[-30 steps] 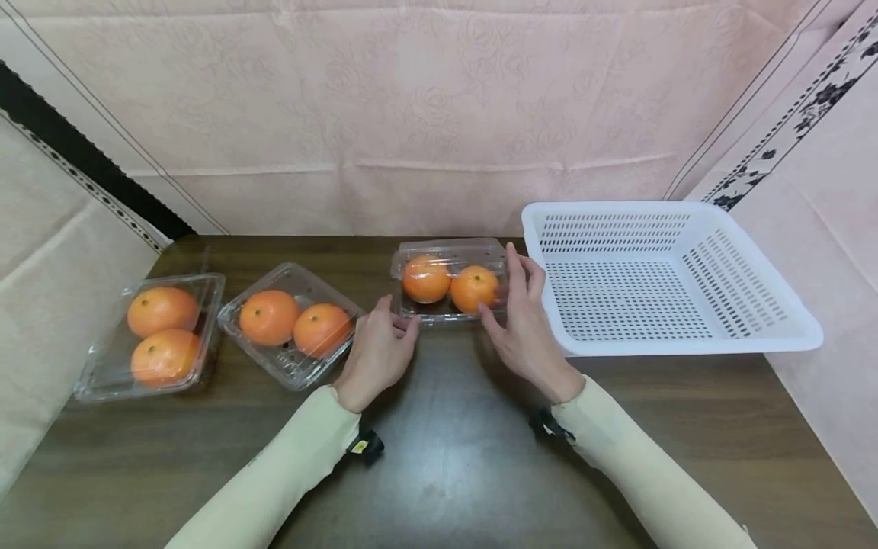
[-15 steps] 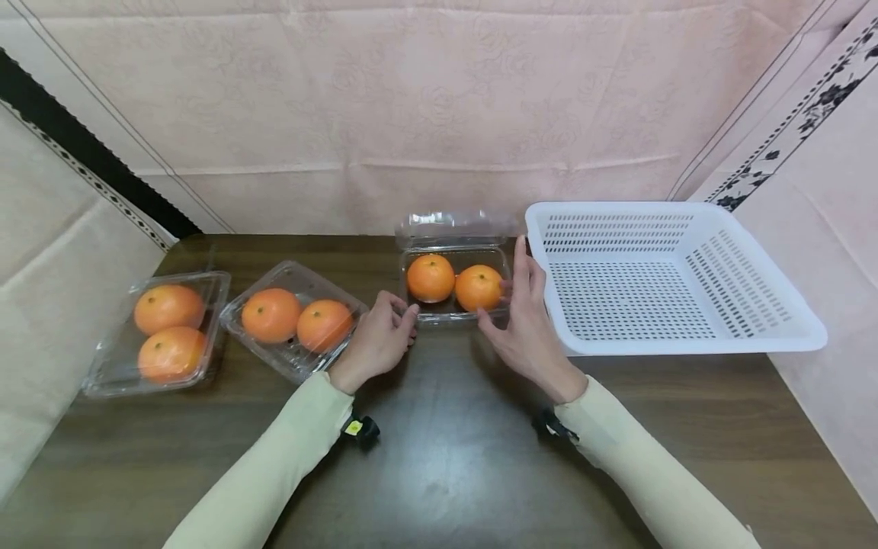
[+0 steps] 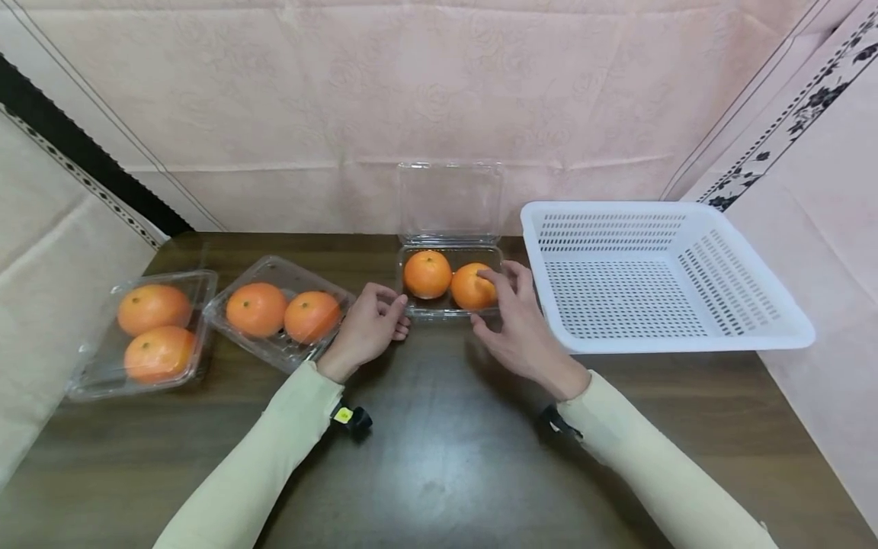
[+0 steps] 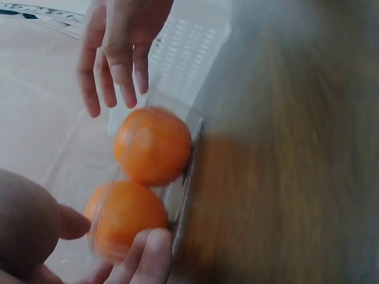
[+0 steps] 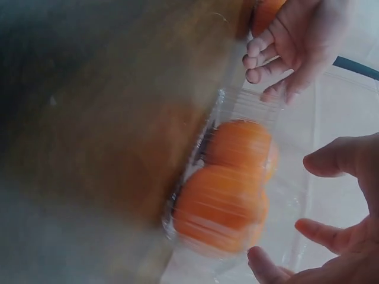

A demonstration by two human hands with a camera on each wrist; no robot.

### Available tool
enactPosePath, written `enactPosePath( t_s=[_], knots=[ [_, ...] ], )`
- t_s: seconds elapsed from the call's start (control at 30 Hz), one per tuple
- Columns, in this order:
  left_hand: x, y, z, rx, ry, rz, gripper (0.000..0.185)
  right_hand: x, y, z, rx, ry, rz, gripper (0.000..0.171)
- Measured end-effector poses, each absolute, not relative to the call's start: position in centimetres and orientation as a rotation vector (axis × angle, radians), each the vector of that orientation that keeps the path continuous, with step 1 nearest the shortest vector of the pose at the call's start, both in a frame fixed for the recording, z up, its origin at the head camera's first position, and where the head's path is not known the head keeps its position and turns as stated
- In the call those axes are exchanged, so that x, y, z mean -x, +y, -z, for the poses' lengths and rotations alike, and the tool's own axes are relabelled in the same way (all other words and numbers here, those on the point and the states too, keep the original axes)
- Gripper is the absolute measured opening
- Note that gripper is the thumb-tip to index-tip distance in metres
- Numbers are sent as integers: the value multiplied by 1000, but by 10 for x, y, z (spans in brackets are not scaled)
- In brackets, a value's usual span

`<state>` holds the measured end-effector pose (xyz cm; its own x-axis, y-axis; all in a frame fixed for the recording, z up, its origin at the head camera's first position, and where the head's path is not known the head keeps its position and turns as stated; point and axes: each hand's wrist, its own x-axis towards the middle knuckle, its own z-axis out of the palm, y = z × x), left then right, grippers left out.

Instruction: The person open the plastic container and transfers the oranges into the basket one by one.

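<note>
A clear plastic clamshell box (image 3: 440, 313) stands at the back middle of the table, its lid (image 3: 450, 202) raised against the cloth. Inside sit a left orange (image 3: 427, 274) and a right orange (image 3: 472, 287). My right hand (image 3: 517, 324) spreads its fingers over the right end of the box, the index finger overlapping the right orange in the head view. At the box's left front corner is my left hand (image 3: 366, 328), fingers loosely bent; the right wrist view shows this left hand (image 5: 305, 50) close beside the box end with nothing in its grasp.
Left of the left hand lies a second clear box (image 3: 270, 351) holding two oranges. Another clear box (image 3: 103, 377) with two oranges stands at the far left. A white perforated basket (image 3: 686, 347) occupies the back right, close to my right hand. Cloth hangs behind the table.
The box's lid has swung up and back from shut to upright. My left hand has drawn slightly left, away from the box front. The right hand's fingers have shifted inward over the right orange.
</note>
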<state>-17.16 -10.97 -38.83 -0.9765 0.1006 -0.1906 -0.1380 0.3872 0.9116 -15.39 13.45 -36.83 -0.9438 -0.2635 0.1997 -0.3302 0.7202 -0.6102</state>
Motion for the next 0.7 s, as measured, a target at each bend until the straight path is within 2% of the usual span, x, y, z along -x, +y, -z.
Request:
enactPosePath(
  t_s=[0.17, 0.33, 0.7],
  knots=[
    [171, -106, 388, 91, 2343, -1732, 42, 142, 136, 350, -591, -2856, -959, 52],
    [171, -104, 388, 150, 2246, -1842, 42, 135, 138, 328, -723, -2874, -878, 54],
    [171, -102, 390, 235, 2090, -2012, 40, 158, 146, 292, -900, -2982, -557, 48]
  ],
)
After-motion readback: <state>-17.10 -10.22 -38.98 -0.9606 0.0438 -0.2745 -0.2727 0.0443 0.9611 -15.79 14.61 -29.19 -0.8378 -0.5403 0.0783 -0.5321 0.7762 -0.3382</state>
